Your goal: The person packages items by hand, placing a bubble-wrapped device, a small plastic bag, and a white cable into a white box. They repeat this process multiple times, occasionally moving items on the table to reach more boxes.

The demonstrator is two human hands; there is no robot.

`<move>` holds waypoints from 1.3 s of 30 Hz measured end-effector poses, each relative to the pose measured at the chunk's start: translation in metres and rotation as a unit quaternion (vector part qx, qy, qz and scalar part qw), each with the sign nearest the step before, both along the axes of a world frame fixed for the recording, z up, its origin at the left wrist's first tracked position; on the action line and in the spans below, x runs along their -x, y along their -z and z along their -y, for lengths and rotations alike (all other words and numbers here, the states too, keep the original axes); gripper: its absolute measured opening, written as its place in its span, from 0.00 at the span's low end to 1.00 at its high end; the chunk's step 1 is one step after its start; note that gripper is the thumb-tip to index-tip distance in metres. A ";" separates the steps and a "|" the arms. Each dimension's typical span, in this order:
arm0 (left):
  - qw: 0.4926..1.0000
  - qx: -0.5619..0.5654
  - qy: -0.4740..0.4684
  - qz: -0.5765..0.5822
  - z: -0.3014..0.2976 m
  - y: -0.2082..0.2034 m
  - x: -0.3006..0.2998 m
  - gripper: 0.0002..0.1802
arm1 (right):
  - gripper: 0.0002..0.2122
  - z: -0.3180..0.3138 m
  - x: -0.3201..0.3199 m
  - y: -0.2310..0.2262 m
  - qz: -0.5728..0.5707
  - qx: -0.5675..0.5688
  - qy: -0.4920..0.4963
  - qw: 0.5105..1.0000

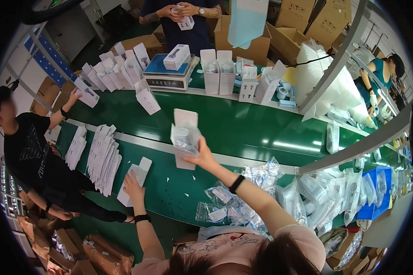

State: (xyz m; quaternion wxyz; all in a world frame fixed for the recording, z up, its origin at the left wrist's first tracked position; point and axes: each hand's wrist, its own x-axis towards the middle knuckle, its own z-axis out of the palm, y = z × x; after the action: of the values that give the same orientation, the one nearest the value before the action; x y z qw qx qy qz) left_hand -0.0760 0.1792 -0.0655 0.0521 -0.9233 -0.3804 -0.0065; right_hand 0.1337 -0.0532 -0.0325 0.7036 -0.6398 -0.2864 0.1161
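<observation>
My right hand (pixel 203 157) grips a white carton (pixel 186 159) by its lower right side, over the metal strip between the bench and the green conveyor belt. The carton's flap stands up, and a clear plastic bag (pixel 186 137) with something in it shows at its open top. On the green bench, my left hand (pixel 134 187) lies with its fingers spread over another white carton (pixel 143 170), which looks flat. Left of it are stacks of flat white cartons (pixel 103 156). Several clear bags of parts (pixel 234 204) lie beneath my right forearm.
Bubble-wrapped items (pixel 307 190) heap up at the right, beside a blue bin (pixel 382 213). Across the belt (pixel 243 121) stand open cartons and a scale (pixel 167 81) with a box on it. A slanting metal frame (pixel 353 142) crosses the right. Co-workers stand left, opposite and far right.
</observation>
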 end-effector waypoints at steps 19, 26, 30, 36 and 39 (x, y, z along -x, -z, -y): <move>0.798 0.360 0.128 0.466 0.127 -0.131 0.038 0.54 | 0.43 0.054 0.098 -0.031 -0.179 -0.107 -0.256 0.944; 0.773 0.394 0.404 0.290 0.236 -0.112 -0.021 0.54 | 0.43 0.171 0.147 -0.026 -0.110 -0.082 -0.155 0.978; 0.695 0.479 0.453 0.286 0.254 -0.088 -0.035 0.55 | 0.42 0.214 0.143 -0.035 -0.200 -0.025 -0.171 0.964; 0.618 0.660 0.288 0.317 0.277 -0.100 -0.054 0.50 | 0.33 0.253 0.080 -0.044 -0.059 0.047 -0.165 0.983; 0.697 0.585 0.326 0.256 0.271 -0.104 -0.068 0.46 | 0.26 0.259 -0.006 -0.035 0.157 0.170 0.112 0.966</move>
State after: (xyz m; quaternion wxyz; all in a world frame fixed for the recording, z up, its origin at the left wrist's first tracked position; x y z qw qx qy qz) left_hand -0.0078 -0.0914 0.0384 -0.6032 -0.7966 0.0191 -0.0349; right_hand 0.1393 -0.3120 0.0027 0.5392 -0.7884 -0.2954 -0.0186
